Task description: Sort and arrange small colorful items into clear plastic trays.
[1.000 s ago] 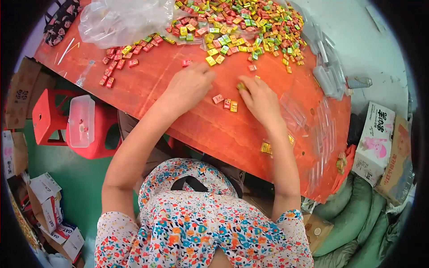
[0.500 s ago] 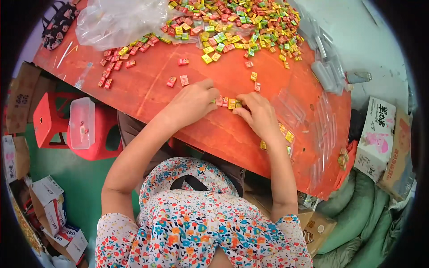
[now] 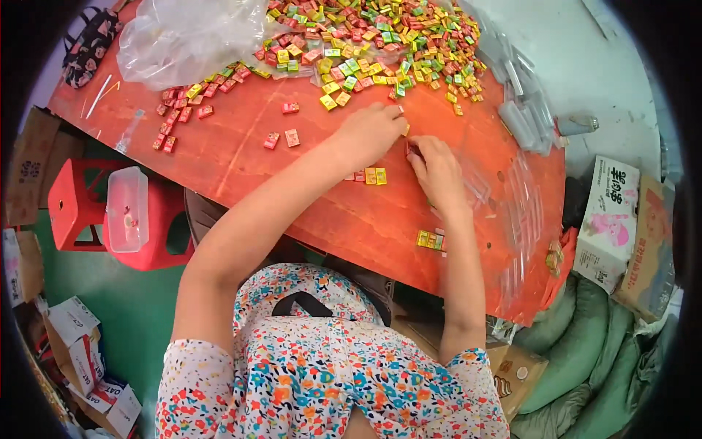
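Note:
Tiny candy-like boxes in red, yellow and green cover the far table. My left hand (image 3: 375,132) reaches forward over the red table (image 3: 292,183). Its fingers are closed at a small yellow box (image 3: 406,130), mostly hidden by them. Close by on the right, my right hand (image 3: 436,172) pinches a small red box (image 3: 409,149) between thumb and fingers. A short row of boxes, with yellow ones (image 3: 376,176) at its right end, lies nearer me, below my left wrist. Beside my right forearm sits a group of yellow boxes (image 3: 430,239), partly covered by the arm.
A big heap of small boxes (image 3: 380,36) fills the far side, beside a clear plastic bag (image 3: 194,44). Several loose red boxes (image 3: 292,137) lie left of centre. Clear plastic cases (image 3: 523,219) lie at the right. Red stools (image 3: 157,219) stand at the left, cartons (image 3: 607,223) at the right.
Both hands have left the row of boxes. My left hand has moved forward and right; my right hand has shifted slightly right, bringing both to the loose boxes. The view has shifted slightly.

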Motion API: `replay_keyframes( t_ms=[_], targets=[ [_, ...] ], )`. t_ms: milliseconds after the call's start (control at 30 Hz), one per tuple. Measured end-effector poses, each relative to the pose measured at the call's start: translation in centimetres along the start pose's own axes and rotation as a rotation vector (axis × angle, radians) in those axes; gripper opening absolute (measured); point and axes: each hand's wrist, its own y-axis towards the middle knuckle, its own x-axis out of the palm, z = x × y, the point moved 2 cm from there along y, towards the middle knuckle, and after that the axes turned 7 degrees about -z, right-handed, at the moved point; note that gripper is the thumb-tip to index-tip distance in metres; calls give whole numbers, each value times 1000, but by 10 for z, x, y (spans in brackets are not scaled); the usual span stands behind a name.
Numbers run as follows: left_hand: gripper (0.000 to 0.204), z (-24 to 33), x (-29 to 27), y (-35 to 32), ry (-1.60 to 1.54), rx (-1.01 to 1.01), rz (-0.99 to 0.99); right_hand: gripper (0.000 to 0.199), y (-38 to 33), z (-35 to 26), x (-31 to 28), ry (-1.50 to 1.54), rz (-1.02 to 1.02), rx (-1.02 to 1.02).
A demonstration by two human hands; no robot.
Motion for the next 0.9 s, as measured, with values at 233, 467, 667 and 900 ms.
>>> replay_keyframes(
  t_ms=[233,467,667,900],
  targets=[
    [10,1,26,47,168,119,-16,25,-13,-14,-4,-64,10,-37],
    [20,-3,-35,-39,-52,-10,178,24,-34,-20,-5,162,-58,-61],
    [25,4,-43,-103,-79,-237,-54,25,-30,-30,2,288,-137,-37],
    [33,5,-34,-103,-242,-229,22,38,-25,-36,-5,335,-240,4]
  ],
)
